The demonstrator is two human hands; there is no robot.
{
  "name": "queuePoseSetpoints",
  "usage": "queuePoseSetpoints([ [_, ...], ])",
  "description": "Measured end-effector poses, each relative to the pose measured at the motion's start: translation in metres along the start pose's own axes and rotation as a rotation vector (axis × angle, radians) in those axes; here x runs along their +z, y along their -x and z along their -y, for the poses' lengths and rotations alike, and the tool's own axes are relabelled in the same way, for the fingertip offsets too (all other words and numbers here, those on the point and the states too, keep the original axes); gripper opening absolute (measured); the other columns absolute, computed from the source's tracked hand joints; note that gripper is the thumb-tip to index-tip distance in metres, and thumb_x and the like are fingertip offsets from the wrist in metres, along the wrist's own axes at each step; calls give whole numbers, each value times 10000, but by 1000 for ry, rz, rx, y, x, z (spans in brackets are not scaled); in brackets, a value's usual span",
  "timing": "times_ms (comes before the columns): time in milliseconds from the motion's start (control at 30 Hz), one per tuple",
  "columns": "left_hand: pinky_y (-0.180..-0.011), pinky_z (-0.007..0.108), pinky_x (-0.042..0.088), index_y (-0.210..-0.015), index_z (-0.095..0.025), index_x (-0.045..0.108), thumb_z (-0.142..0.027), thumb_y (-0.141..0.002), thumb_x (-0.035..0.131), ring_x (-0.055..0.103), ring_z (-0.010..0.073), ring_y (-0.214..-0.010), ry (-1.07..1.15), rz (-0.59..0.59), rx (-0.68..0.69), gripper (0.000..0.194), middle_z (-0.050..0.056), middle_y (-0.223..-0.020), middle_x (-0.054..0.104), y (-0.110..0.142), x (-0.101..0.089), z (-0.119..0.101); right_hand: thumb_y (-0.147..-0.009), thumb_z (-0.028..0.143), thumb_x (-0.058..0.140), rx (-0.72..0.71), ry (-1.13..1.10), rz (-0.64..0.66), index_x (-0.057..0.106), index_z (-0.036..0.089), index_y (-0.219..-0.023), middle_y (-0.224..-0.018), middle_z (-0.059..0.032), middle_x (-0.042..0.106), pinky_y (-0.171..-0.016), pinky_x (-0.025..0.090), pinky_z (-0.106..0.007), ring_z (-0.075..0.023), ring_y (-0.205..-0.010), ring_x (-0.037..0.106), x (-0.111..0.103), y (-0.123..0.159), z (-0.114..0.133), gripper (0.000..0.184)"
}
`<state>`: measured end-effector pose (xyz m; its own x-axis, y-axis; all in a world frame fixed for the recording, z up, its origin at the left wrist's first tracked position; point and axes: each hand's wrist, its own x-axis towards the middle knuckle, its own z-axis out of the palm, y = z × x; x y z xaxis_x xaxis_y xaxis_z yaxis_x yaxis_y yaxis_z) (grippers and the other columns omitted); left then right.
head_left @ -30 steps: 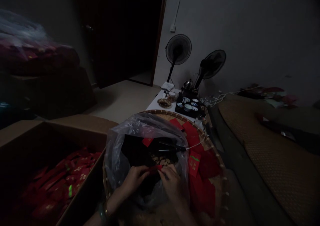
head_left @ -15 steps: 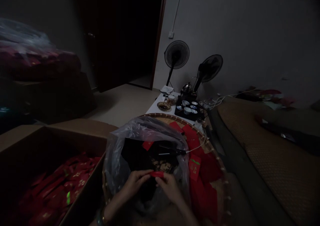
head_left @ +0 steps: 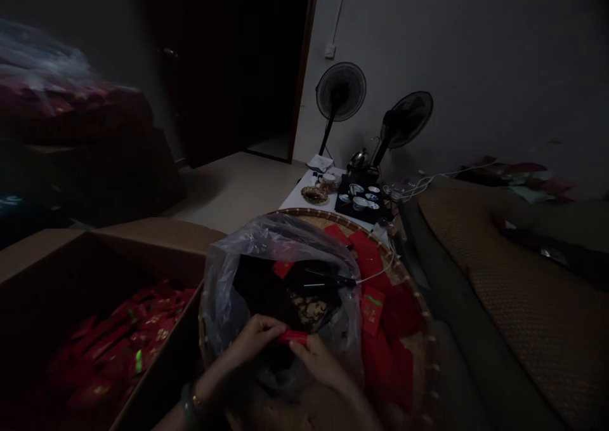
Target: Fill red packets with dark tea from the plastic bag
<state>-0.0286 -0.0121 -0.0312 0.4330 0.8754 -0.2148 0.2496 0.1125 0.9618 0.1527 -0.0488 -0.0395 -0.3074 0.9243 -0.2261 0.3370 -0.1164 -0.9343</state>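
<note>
Between my two hands is a small red packet (head_left: 293, 336), held level over an open clear plastic bag (head_left: 221, 291). My left hand (head_left: 257, 339) pinches its left end, and my right hand (head_left: 316, 355) grips its right end. Inside the bag, dark contents and a pale brown flaky clump (head_left: 311, 310) show beyond my fingers. Across the bag lies a slim black device (head_left: 328, 284) with a white cord. A red envelope (head_left: 282, 268) rests at the bag's far side. More red envelopes (head_left: 372, 310) lie on the round woven tray (head_left: 425, 310) under the bag.
At left stands a cardboard box (head_left: 157, 234) holding many red packets (head_left: 137, 329). Beyond the tray, a white table (head_left: 297, 196) carries a black tea tray with cups (head_left: 360, 204). Two fans (head_left: 341, 91) stand behind it. A woven mat (head_left: 476, 247) covers the seat at right.
My view has shifted slightly, so the fans and table sit a little higher and farther right. Both hands still hold the red packet, which is slightly lower and farther left in view.
</note>
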Motion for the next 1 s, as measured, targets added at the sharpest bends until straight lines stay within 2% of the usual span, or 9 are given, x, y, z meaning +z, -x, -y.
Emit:
queuePoseSetpoints([
  [133,-582,214,378,-673,-91,654,-397,-680,574,500,121,-591,-5,-92,-29,317,25,-617,607,-1,0,0,-821,573,373,122,79,97,644,118,-1018,-933,-87,636,-812,413,-333,-223,-895,551,-4,5,17,565],
  [267,-563,218,387,-686,-103,637,-390,-731,527,520,131,-595,-25,-171,-15,310,28,-628,611,0,2,2,-759,704,346,192,24,125,614,104,-1072,-1042,-110,607,-891,370,-371,-258,-1003,523,-8,5,28,728],
  [367,-658,256,427,-762,-131,657,-385,-792,482,558,164,-706,-205,-262,42,310,51,-734,642,5,1,-2,-701,774,341,143,-84,172,605,92,-1099,-1067,-121,604,-932,348,-390,-268,-1032,515,-11,0,27,832],
  [433,-782,309,429,-937,-160,654,-386,-806,497,550,194,-857,-400,-322,164,304,76,-890,646,10,0,-8,-684,780,365,126,-183,175,596,111,-1125,-1092,-113,599,-957,332,-397,-263,-1063,504,-13,-4,21,833],
  [533,-895,399,395,-1236,-199,490,-382,-686,663,467,243,-1036,-671,-231,382,606,103,-1161,566,16,4,-14,-676,744,441,133,-339,130,590,153,-1141,-1166,-93,567,-996,303,-384,-248,-1144,456,-12,-10,10,767],
  [600,-934,440,368,-1297,-217,418,-308,-616,722,414,269,-1103,-825,-160,443,751,91,-1276,493,17,11,-15,-666,709,502,156,-438,88,583,169,-1148,-1225,-85,529,-1017,284,-369,-235,-1196,412,-7,-13,5,728],
  [700,-890,427,405,-1287,-216,432,-193,-664,660,433,267,-1079,-959,-118,405,664,82,-1276,498,17,19,-12,-635,690,560,169,-619,67,568,170,-1152,-1267,-88,492,-1033,269,-352,-216,-1237,370,7,-15,6,733],
  [833,-877,391,427,-1240,-193,481,-171,-691,621,467,248,-1062,-967,-146,390,567,91,-1230,536,17,17,-8,-631,684,576,130,-815,146,575,181,-1125,-1212,-85,530,-1032,271,-349,-196,-1207,406,21,-15,19,706],
  [1000,-831,323,470,-1180,-188,524,-120,-688,603,564,201,-974,-844,-156,322,503,69,-1103,619,15,-1,-1,-625,598,655,193,-731,251,633,167,-1004,-1094,-102,599,-962,340,-432,-238,-1105,499,-4,-14,32,574],
])
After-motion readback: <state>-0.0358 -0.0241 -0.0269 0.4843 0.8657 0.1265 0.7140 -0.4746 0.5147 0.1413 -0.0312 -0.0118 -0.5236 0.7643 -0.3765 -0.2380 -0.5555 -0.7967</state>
